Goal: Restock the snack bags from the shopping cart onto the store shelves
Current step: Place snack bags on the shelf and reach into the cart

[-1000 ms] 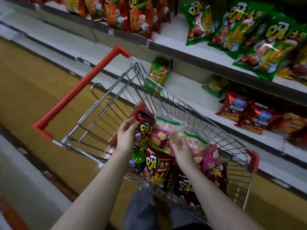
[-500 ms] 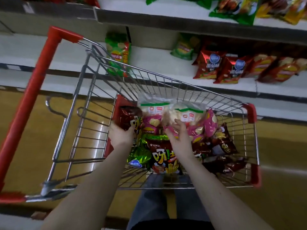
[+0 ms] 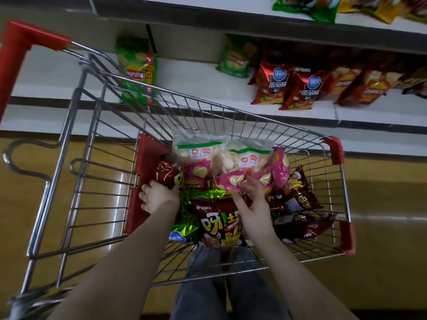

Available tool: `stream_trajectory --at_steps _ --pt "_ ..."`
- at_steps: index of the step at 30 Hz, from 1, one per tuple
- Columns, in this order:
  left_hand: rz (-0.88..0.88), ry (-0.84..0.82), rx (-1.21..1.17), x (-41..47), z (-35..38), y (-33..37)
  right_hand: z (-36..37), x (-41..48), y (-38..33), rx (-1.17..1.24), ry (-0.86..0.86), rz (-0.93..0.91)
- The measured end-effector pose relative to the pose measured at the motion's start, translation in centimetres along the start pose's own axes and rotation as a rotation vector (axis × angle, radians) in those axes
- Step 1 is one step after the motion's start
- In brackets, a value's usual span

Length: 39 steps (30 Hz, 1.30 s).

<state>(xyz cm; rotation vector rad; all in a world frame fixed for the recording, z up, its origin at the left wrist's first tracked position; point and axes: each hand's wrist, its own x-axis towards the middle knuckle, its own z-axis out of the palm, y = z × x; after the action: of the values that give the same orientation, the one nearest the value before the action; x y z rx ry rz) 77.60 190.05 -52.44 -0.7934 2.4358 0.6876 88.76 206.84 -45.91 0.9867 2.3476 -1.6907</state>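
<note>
Many snack bags (image 3: 217,218) heaped in shopping cart (image 3: 333,150). Dark red bag (image 3: 166,172) gripped in curled left hand (image 3: 159,197); pink bag (image 3: 232,179) touched by right hand (image 3: 254,209), fingers spread. Seam to be pinched, chips left uncrushed.

A: Top-shelf bags (image 3: 307,8) run off the upper edge, and the cart handle (image 3: 11,65) slips out at the left edge!
B: Green foil bag (image 3: 184,227), mostly buried under the pile. Left grip (image 3: 159,197): fingertips tucked out of sight. The far-right shelf packs (image 3: 413,84) are pure blur, labels unreadable.
</note>
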Motion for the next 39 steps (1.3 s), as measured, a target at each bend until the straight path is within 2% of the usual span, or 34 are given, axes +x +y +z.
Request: stream_trajectory --at_steps 5,7,9,11,13,17,20,22,24,27,29,31,39 --pt "0.023 0.1 -0.053 -0.8 -1.4 -0.6 -0.3 -0.4 0.4 0.067 -0.001 0.041" --pt "0.07 0.153 -0.187 -1.3 -2.3 -0.7 -0.3 -0.7 0.2 0.076 -0.005 0.043" --pt "0.151 0.184 -0.422 -2.3 -3.7 -0.7 -0.3 -0.8 0.0 0.091 -0.014 0.048" --pt "0.192 0.085 -0.703 -3.7 -5.3 -0.4 -0.2 -0.8 -0.2 0.099 -0.024 0.057" --pt "0.2 -0.09 -0.915 -4.9 -6.6 0.1 -0.1 -0.7 -0.3 0.095 -0.022 0.065" --pt "0.154 -0.311 -1.153 -5.8 -7.6 0.1 -0.1 -1.0 0.1 0.091 -0.006 0.076" --pt "0.095 -0.428 -1.161 -6.5 -7.5 -0.4 -0.3 -1.2 1.0 0.051 0.007 0.092" --pt "0.018 -0.44 -1.16 -6.9 -7.5 -0.5 -0.5 -1.2 1.7 0.028 -0.016 0.139" --pt "-0.078 -0.452 -1.143 -7.2 -7.5 -0.6 -0.7 -1.0 2.8 0.028 -0.08 0.279" --pt "-0.124 -0.52 -1.089 -7.8 -7.6 -0.9 -0.8 -0.8 4.6 0.037 -0.233 0.451" --pt "-0.092 -0.529 -1.079 -8.0 -7.6 -1.2 -0.6 -0.5 5.6 0.012 -0.303 0.468" --pt "-0.093 -0.47 -1.034 -7.5 -7.3 -1.9 -0.3 -0.3 6.0 0.0 -0.338 0.452" --pt "0.088 -0.421 -0.918 -7.4 -7.1 -2.9 0.5 0.7 6.6 0.144 -0.272 0.444"
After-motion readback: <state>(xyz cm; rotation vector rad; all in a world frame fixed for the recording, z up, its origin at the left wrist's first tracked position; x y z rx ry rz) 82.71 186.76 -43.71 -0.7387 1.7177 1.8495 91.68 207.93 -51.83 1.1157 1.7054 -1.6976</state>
